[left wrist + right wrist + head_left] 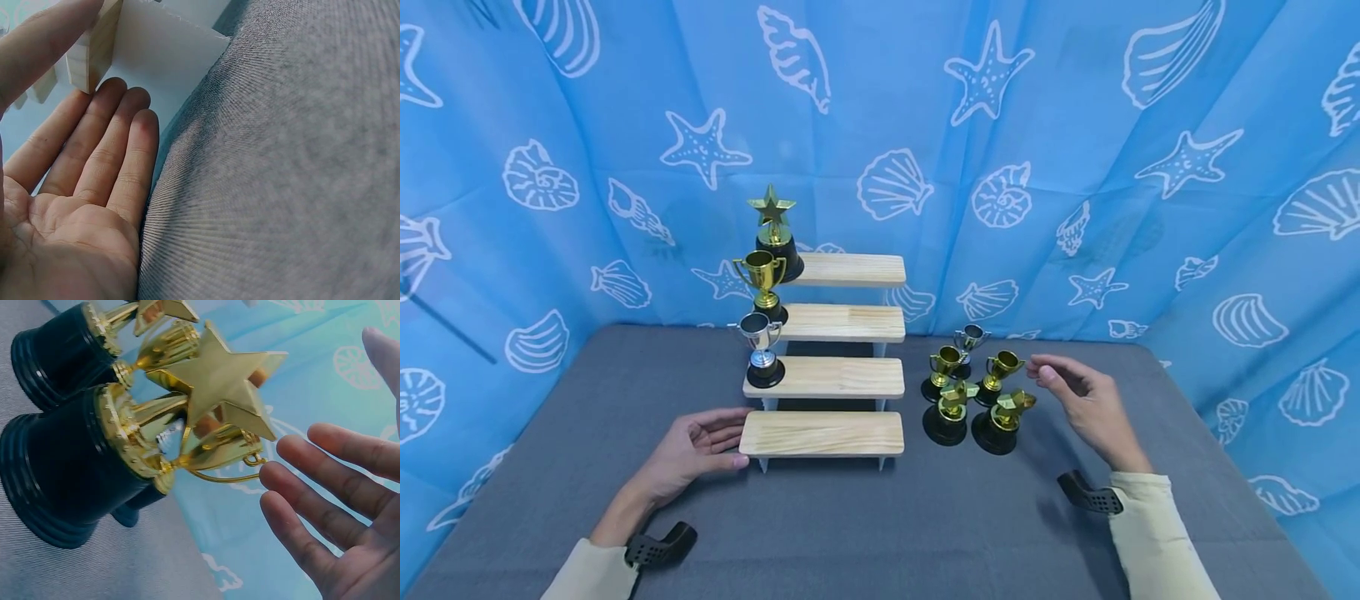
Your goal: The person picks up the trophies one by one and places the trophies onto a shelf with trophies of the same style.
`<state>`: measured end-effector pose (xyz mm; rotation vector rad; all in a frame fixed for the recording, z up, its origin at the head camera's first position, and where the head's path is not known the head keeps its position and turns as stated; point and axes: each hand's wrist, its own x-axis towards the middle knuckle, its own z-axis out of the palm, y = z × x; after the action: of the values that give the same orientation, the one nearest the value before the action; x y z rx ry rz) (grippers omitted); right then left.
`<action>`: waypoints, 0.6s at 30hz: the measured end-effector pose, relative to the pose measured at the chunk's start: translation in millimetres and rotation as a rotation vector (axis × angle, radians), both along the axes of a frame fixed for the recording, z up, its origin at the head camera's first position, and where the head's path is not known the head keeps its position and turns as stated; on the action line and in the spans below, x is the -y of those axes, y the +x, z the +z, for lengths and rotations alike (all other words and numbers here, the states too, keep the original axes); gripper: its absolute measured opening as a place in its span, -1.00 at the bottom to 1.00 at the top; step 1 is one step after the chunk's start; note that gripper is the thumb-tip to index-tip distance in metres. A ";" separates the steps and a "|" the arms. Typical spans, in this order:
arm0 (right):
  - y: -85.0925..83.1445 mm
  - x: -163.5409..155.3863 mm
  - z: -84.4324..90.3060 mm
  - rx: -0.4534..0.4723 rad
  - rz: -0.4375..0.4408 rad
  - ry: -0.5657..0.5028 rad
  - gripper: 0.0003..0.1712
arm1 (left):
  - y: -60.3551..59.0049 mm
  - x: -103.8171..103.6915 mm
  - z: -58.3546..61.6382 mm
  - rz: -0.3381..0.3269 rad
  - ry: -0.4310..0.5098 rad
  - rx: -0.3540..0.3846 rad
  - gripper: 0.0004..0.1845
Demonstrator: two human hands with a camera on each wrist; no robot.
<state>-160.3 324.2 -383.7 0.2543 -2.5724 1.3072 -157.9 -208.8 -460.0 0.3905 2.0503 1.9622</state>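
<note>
Fingers, left hand: held straight and side by side at the end of the stepped wooden stand's lowest board, with the thumb set at its front corner; how firmly the board is pressed cannot be told.
Fingers, right hand: slightly spread, thumb apart, nothing pinched; the tips are held just beside the right gold cup, and contact cannot be made out.
Trophies on the worktop: the right gold cup is grouped right of the stand with a left gold cup, a silver cup, a left star trophy and a right star trophy.
Trophies on the stand: a star trophy is borne by the top board, a gold cup by the next, another silver cup by the third, all at the left end.
Handling: light, stiff, slick plastic is suggested; the thin handles may be fragile, so the stem or black base is best gripped.
Containers: only the cups' bowls are seen; their contents cannot be made out.
</note>
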 end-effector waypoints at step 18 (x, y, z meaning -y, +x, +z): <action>9.8 4.9 -25.7 0.002 0.113 -0.082 -0.48 | -1.9 1.4 -2.8 0.001 0.000 -0.004 -0.19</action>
<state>-150.5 319.3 -409.4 0.3880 -2.5316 1.4487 -159.8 -210.2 -462.7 0.3936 2.0538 1.9631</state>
